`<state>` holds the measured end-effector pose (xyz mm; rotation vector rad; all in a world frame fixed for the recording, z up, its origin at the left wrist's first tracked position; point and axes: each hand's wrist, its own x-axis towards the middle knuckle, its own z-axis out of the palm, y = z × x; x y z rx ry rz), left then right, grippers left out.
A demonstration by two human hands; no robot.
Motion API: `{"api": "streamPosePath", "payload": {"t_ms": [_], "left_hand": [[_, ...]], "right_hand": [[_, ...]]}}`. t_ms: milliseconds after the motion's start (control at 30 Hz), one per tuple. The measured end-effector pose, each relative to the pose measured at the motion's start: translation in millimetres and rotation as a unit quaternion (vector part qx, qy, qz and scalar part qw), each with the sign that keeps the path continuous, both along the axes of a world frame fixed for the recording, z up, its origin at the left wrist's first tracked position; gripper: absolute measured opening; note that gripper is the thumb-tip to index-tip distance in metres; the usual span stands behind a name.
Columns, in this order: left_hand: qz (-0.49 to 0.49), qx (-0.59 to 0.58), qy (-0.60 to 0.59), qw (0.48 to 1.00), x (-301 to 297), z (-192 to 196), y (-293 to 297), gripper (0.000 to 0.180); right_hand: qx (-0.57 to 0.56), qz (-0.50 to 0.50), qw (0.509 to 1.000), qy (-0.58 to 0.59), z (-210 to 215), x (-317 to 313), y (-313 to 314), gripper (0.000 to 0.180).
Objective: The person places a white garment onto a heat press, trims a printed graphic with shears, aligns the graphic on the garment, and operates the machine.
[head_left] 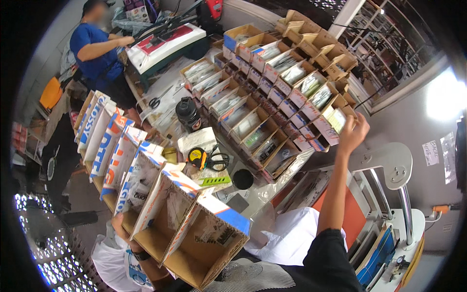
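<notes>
**Right hand at bin rack, right of centre**

I see my right hand (352, 134) raised, fingers curled on a white-fronted bin (335, 120); grip unclear. The bin rack (272, 82) runs diagonally, upper centre to centre. My left hand (119, 226), lower left, is mostly hidden under tilted orange-blue-white cartons (160, 194); state indeterminate.

The right hand (352, 132) reached far to the right, its fingers (362, 120) touching a cardboard bin (335, 119) in the tiered rows of packet-filled bins. The left hand (119, 226) was mostly hidden under the near row of tilted cardboard boxes (194, 228). On the counter (253, 194) between lay a tape measure (197, 156), scissors (219, 159) and a black bottle (187, 113). A person in blue (95, 48) stood far left.
</notes>
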<state>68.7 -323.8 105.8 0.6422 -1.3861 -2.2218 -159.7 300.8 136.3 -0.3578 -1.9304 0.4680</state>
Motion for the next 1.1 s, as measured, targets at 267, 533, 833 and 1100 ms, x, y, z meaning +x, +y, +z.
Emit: {"api": "streamPosePath", "payload": {"t_ms": [267, 533, 833, 1100], "left_hand": [[0.020, 0.068, 0.002, 0.997, -14, 20, 13, 0.033], [-0.027, 0.044, 0.001, 0.999, -13, -5, 1, 0.031], [-0.074, 0.060, -0.019, 0.995, -13, -32, -7, 0.033], [-0.013, 0.089, -0.021, 0.996, -17, -58, 8, 0.056]], "right_hand": [[0.036, 0.055, 0.897, -0.437, -119, -8, -125, 0.044], [0.047, 0.214, 0.756, -0.617, -163, -72, -61, 0.052], [0.002, 0.208, 0.731, -0.650, -164, -84, -51, 0.045], [-0.116, 0.440, 0.589, -0.668, -74, -98, -53, 0.036]]}}
